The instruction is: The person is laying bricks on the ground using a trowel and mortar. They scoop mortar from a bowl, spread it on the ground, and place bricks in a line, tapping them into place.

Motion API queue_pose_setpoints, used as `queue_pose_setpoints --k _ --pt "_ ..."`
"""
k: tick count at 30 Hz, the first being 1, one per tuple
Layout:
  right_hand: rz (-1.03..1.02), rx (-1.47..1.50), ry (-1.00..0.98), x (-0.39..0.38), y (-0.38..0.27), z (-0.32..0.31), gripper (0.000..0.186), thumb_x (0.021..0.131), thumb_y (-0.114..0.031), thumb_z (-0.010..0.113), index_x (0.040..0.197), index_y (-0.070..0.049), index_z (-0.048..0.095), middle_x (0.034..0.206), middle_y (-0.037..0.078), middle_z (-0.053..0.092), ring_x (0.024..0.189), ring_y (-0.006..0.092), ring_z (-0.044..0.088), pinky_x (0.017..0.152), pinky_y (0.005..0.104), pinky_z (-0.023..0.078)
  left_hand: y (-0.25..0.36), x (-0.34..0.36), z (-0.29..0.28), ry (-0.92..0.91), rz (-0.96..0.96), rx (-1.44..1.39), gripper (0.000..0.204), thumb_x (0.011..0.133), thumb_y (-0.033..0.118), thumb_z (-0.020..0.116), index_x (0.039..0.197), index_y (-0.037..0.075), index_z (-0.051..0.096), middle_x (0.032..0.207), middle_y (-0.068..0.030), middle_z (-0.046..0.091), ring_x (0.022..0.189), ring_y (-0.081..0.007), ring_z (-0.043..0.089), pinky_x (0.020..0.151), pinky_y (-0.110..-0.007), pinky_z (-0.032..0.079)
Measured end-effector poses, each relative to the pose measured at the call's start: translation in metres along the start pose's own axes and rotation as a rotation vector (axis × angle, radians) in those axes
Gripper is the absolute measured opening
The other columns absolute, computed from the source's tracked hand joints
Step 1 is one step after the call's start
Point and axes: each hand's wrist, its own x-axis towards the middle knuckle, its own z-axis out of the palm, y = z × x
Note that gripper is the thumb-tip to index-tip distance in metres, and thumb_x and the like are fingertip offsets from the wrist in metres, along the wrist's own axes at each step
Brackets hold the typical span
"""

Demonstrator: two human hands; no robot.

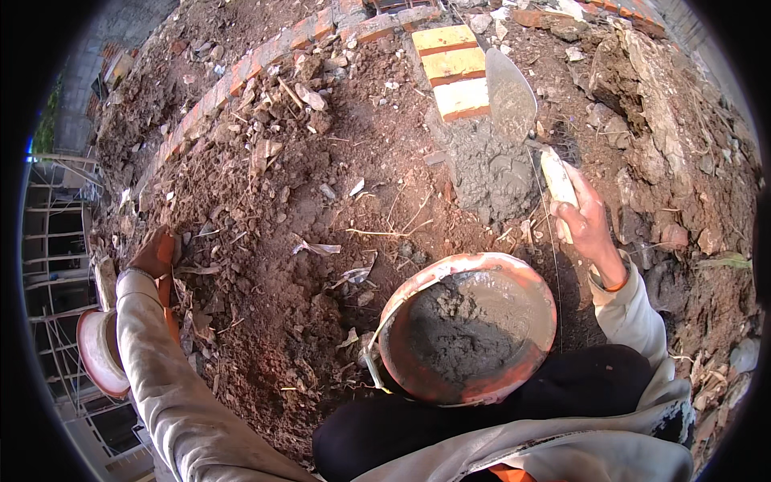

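My right hand (589,215) is closed round the pale handle of a trowel (512,95). The trowel's broad, mortar-smeared blade lies beside a short row of orange bricks (450,66), at the far edge of a bed of wet grey mortar (494,173). Off to the left, my left hand (152,253) reaches down to the soil near a reddish-orange piece; its fingers are largely hidden, so its grip cannot be made out. A round, reddish basin (548,309) of grey mortar stands close in front of my legs.
A taut string (556,277) runs past the basin's right side. A low brick course (193,120) curves along the far left. Rubble and broken soil (273,201) cover the ground. Another round container (100,353) is beyond my left forearm, near a lattice of bars (56,261).
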Motion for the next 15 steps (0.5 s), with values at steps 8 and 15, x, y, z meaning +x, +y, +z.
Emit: queue_pose_setpoints --k 8,15 --pt "-0.048 0.068 0.042 0.004 0.001 -0.003 0.058 0.078 -0.013 0.052 0.132 0.004 0.040 0.117 0.014 0.055 0.101 0.0166 0.053 0.087 0.0290 0.041 0.006 -0.038 -0.017 0.187 0.312 0.349 0.086 0.051 0.023 0.077 0.128 0.004 0.045 0.114 -0.0171 0.059 0.107 -0.0354 0.056 0.091 -0.040 0.045" --pt "-0.112 -0.008 0.082 0.009 0.001 -0.006 0.059 0.079 -0.017 0.049 0.134 0.002 0.039 0.098 0.007 0.056 0.077 0.0095 0.053 0.068 0.0245 0.045 0.031 -0.064 -0.042 0.644 0.351 0.169 0.073 0.071 0.023 0.074 0.130 -0.002 0.041 0.115 -0.0213 0.057 0.104 -0.0348 0.055 0.094 -0.040 0.041"
